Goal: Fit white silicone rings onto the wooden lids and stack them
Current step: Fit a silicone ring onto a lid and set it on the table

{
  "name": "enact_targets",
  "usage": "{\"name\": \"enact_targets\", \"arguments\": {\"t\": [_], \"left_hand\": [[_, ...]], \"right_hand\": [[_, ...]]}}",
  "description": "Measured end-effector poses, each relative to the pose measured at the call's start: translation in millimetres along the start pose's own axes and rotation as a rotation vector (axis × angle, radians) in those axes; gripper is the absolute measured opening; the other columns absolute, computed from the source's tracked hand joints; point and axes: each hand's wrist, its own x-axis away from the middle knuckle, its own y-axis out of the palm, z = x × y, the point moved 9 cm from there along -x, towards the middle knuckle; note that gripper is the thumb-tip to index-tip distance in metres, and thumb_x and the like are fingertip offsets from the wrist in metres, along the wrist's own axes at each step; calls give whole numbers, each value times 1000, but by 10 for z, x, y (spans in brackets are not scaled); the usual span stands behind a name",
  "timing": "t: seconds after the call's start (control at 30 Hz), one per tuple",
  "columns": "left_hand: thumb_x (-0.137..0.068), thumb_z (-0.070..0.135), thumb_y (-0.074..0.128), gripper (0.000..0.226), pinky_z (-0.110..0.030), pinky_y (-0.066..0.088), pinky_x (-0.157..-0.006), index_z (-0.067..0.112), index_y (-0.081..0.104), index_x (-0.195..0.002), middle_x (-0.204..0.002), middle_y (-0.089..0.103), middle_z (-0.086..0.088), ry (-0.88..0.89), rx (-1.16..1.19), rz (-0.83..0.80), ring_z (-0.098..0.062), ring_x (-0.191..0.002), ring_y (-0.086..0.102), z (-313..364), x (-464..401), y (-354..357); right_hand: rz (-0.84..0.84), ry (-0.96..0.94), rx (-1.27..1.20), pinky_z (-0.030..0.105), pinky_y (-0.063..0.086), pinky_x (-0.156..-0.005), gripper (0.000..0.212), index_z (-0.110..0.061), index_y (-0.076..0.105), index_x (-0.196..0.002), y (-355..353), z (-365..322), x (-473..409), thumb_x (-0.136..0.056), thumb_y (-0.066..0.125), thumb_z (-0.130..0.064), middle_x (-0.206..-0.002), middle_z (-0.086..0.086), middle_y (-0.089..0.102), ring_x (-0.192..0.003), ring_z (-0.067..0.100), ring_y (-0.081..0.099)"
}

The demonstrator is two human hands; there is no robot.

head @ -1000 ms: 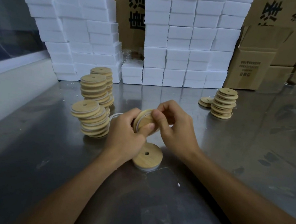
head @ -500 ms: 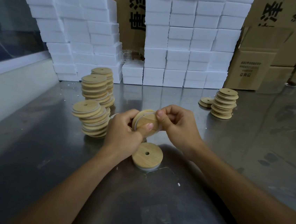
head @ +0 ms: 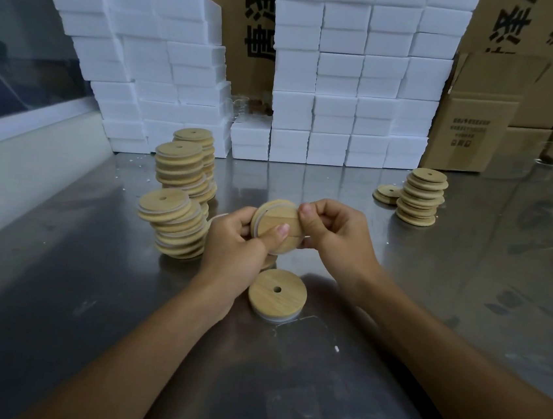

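A wooden lid [head: 275,224] is held tilted above the worktop [head: 55,288] just above the middle of the frame, its flat face turned toward the camera, with a white silicone ring [head: 257,222] showing along its left and upper edge. The left hand [head: 235,249] grips the lid from the left, its thumb pressed on the face and its fingers curled behind. The right hand [head: 337,236] pinches the lid's upper right edge between thumb and curled fingers. Directly below the hands a second lid [head: 276,293] with a small centre hole lies flat on the worktop, a white ring visible under its lower edge. Left of the hands stand 3 leaning stacks of ringed lids [head: 175,198], the nearest one just beside the left hand. At the right of the frame, well apart, is a shorter stack of lids [head: 421,199] with a few loose lids [head: 387,193] touching its left side. Along the back of the worktop, across the upper frame, rise walls of white boxes [head: 343,80], with brown cardboard cartons [head: 481,128] at the upper right and another behind the gap in the white boxes
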Motion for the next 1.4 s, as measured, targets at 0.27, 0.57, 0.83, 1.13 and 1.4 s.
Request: {"name": "enact_targets", "arguments": {"t": [0.27, 0.57, 0.83, 1.13, 1.4], "left_hand": [[-81, 16, 78, 16, -30, 50, -47, 20, 68, -93, -78, 73, -4, 102, -42, 64, -16, -60, 65, 62, 35, -11], [-84, 12, 76, 26, -31, 50, -68, 12, 75, -109, -96, 68, -1, 737, -607, 283, -15, -82, 61, 592, 281, -57], [-81, 7, 76, 21, -32, 56, -63, 25, 68, -74, -78, 68, 5, 493, -340, 306, -14, -69, 67, 466, 116, -228], [-95, -3, 57, 7, -25, 58, -57, -1, 59, -88, -63, 73, -10, -224, 469, 293, -26, -69, 75, -58, 55, -167], [-93, -7, 52, 13, -28, 59, -59, -6, 59, -104, -75, 75, -15, -313, 608, 212, -29, -75, 75, -119, 78, -38]], "right_hand": [[58, -143, 204, 25, 54, -63, 13, -10, 61, -85, -25, -70, 41, -95, 58, -2, -77, 4, 68, -69, 7, 64], [131, -532, 625, 43, 51, -60, 4, -10, 58, -90, 40, -390, 176, -94, 57, -9, -79, -2, 64, -71, 20, 62], [93, -529, 549, 34, 52, -62, 4, -10, 59, -94, 105, -426, 191, -95, 61, -13, -85, -3, 65, -78, 12, 62], [86, -287, 250, 28, 58, -63, 24, -33, 53, -96, 98, -208, 118, -91, 69, -17, -86, -6, 70, -76, 11, 71], [122, -260, 226, 34, 59, -60, 9, -15, 62, -89, 64, -172, 127, -91, 70, -18, -78, -4, 70, -71, 12, 71]]}}
